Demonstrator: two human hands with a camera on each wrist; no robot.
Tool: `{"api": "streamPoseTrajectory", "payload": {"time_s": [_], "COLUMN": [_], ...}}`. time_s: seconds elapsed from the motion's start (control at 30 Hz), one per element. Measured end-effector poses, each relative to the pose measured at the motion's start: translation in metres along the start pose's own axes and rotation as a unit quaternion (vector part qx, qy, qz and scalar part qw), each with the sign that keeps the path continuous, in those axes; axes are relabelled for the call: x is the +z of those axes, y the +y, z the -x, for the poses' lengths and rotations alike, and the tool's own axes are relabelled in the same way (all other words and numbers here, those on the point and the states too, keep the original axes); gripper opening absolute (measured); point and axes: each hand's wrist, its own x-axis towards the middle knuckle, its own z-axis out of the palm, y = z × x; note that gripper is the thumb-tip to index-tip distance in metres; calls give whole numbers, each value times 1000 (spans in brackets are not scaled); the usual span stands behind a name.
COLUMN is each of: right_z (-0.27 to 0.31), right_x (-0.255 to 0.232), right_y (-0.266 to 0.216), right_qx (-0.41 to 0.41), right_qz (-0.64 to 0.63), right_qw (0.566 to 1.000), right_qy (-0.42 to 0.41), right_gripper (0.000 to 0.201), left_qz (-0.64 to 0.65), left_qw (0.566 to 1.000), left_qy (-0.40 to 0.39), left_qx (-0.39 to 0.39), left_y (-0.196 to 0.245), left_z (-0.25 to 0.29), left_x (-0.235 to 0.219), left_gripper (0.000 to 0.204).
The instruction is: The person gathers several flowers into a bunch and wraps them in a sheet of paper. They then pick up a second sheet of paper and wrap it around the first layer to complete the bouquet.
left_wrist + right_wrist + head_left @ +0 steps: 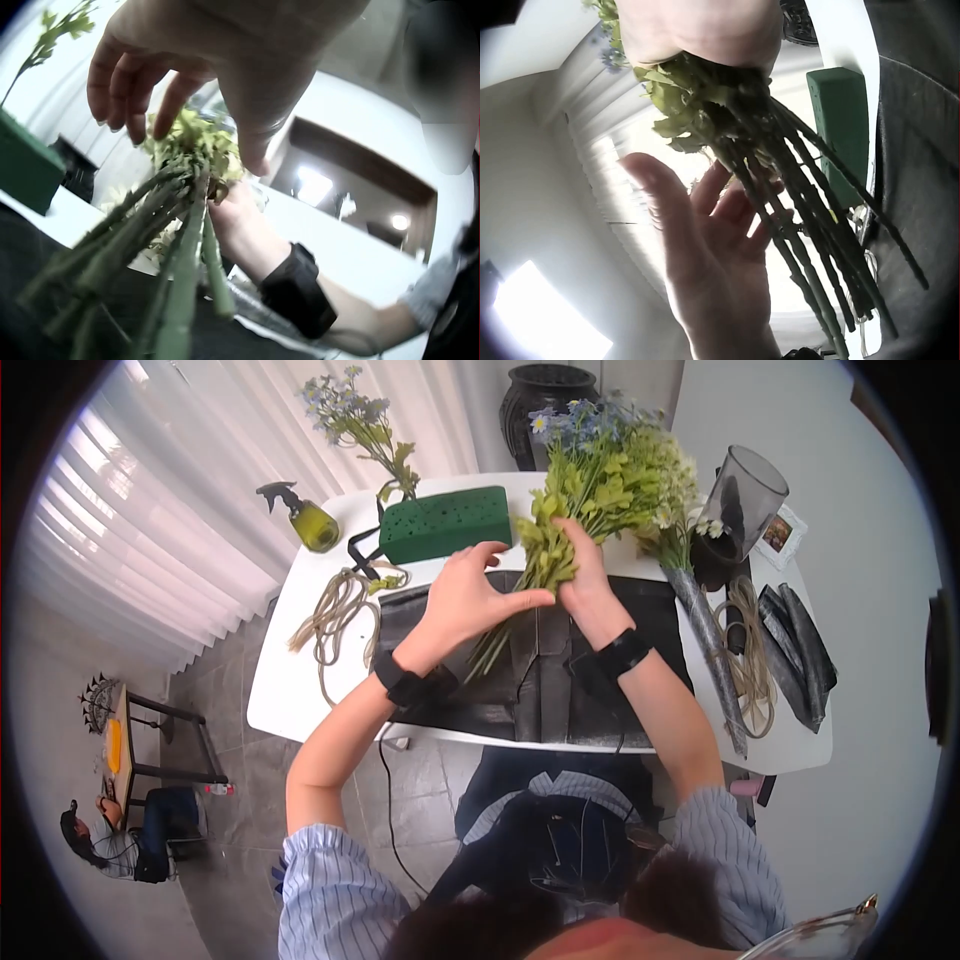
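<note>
In the upper centre of the head view, the right hand [588,580] grasps a leafy bunch of blue flowers with long green stems [548,555], its fingers wrapped round the bunch just below the foliage. The bunch leans over the white table [280,690], flower heads toward the top of the frame and cut stem ends pointing down and left, above a black sheet with a leathery sheen [480,718]. The left hand [465,595], left of the stems, is released: its fingers are spread and loosely bent, with the thumb reaching across to the stems. Whether the thumb touches them I cannot tell. In the right wrist view, the stems fan toward the lower right, with the left hand beside them.

Left of the bunch sits a dark green rectangular block pitted with holes [445,525]; a sprig of pale blue flowers [365,430] rises behind it, and a yellow-green spray bottle with a black trigger [317,527] stands further left. A coil of beige cord [330,610] lies below. At right, a white-flowered bunch with stems in clear wrapping [712,650] lies near a smoky, see-through vase [755,485]. Another person sits at lower left.
</note>
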Motion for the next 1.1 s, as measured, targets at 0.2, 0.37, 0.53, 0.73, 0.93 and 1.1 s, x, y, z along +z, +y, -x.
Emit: {"api": "streamPoseTrajectory", "payload": {"time_s": [0.2,0.37,0.53,0.73,0.93,1.1], "right_z": [37,38,-66,-171,-141,-74], "right_x": [32,55,85,111,150,190], "right_y": [20,21,47,116,100,29], "right_qx": [35,9,-152,-402,-369,-305], "right_qz": [55,263,487,663,600,467], "right_qw": [996,877,802,577,694,799], "right_qy": [-64,-402,-310,-257,-151,-224], "right_gripper": [25,45,58,53,30,38], "left_qz": [385,388,425,507,491,497], "left_qw": [913,901,870,808,810,813], "left_qy": [-131,-33,154,193,227,233], "left_qx": [-41,-190,-197,-232,-225,-194], "left_y": [-29,-26,-66,-76,-92,-91], "left_z": [9,54,86,87,82,69], "left_x": [19,-10,-34,-66,-76,-91], "left_gripper": [62,14,10,10,10,11]}}
